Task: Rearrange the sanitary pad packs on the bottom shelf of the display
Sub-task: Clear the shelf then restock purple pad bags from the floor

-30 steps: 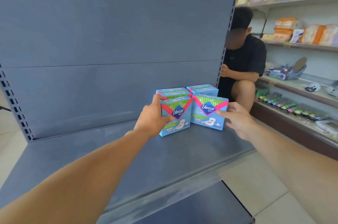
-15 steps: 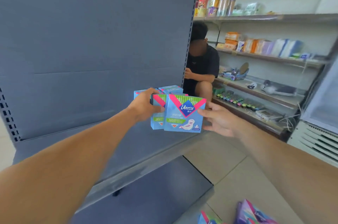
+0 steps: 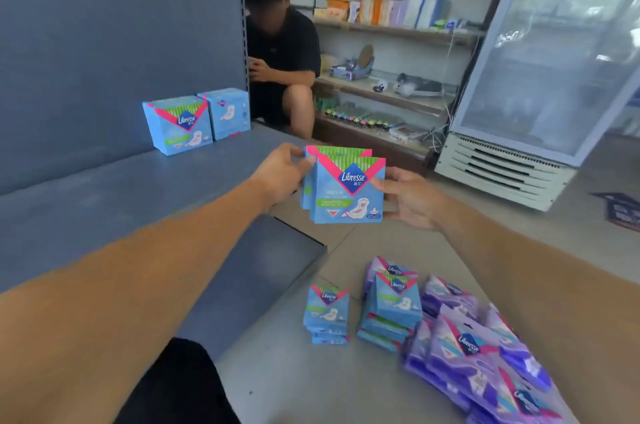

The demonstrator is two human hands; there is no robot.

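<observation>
Packs: two square, flat, glossy blue sanitary pad packs with pink-and-green tops [image 3: 348, 193], one behind the other, front face toward camera, held in the air off the front edge of the shelf, above the floor. Left hand [image 3: 282, 174] grips their left edge, fingers curled round it. Right hand [image 3: 408, 197] grips the right edge, thumb on the front face, remaining fingers behind and hidden.

Two more upright blue square packs [image 3: 178, 126] on the matte grey-blue metal bottom shelf [image 3: 104, 188], touching side by side, close against the grey-blue back panel [image 3: 121, 25]; right one turned back-side out. Perforated upright [image 3: 240, 8] along panel's right edge.

Smooth pale tiled floor [image 3: 346, 382]. On it: short stack of flat blue packs [image 3: 327, 314]; just beside it a taller, slightly skewed stack of blue packs [image 3: 393, 309]; to the right, touching, a loose heap of soft purple plastic-wrapped packs [image 3: 478, 351].

Seated person in black T-shirt [image 3: 282, 49] behind the display's right end, face blurred. Wall shelves [image 3: 398, 32] behind with orange, white and blue boxes, too small to read. Glass-door cooler with white vented base [image 3: 540, 77] at right; contents not discernible.
</observation>
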